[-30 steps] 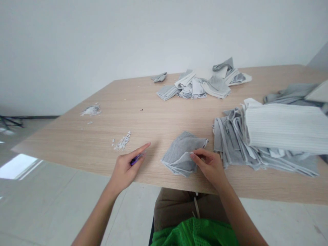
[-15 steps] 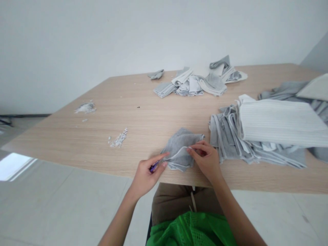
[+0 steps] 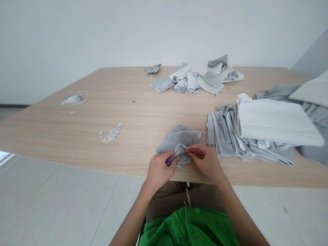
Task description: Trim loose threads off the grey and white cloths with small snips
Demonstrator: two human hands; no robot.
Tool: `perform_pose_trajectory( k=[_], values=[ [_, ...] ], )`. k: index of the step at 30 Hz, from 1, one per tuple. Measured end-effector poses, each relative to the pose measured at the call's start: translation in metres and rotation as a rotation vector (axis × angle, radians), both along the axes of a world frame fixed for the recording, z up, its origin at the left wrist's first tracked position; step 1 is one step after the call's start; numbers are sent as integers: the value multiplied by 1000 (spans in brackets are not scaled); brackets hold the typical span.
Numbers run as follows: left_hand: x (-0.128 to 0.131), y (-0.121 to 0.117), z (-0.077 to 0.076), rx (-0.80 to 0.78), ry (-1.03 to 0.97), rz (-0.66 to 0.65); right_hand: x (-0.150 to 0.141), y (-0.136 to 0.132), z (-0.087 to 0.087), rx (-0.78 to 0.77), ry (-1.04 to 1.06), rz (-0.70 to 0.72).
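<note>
A grey cloth (image 3: 178,136) with a pale edge lies by the table's near side, its edge lifted between my two hands. My left hand (image 3: 160,171) is closed around small purple-handled thread snips (image 3: 169,160); their metal tips point right, at the cloth's edge. Whether the blades touch the fabric I cannot tell. My right hand (image 3: 203,160) pinches the pale edge between thumb and fingers, just right of the snips' tips.
A stack of grey cloths (image 3: 225,131) lies to the right, partly under a folded white ribbed cloth (image 3: 276,121). More cloths (image 3: 187,82) are heaped at the back. White scraps (image 3: 112,134) and another scrap pile (image 3: 73,99) lie left on the wooden table (image 3: 143,119).
My left hand has moved right, close to my right hand, bringing the snips to the cloth's edge. The right hand keeps its pinch. The view has shifted slightly.
</note>
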State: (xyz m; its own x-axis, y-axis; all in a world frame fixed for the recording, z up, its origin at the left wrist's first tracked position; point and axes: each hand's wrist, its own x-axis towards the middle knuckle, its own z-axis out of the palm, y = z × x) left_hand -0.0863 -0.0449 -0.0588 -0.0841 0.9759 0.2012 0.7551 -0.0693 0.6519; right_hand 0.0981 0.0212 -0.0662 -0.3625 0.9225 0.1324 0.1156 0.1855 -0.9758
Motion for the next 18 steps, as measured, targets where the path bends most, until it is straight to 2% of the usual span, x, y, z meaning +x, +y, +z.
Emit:
perform_pose_trajectory(
  k=[4,8,13,18],
  values=[
    [-2,-2,-3,-3,-26,-25,11,-11,3,137,-157,111],
    [-3,-4,-5,4,-68,-34,15,-20,2,255,-278,126],
    [-2,-6,-3,1,-66,-41,12,-20,-2,296,-363,128],
    [-2,-6,-3,6,-85,-26,12,-19,-2,310,-333,128]
  ],
)
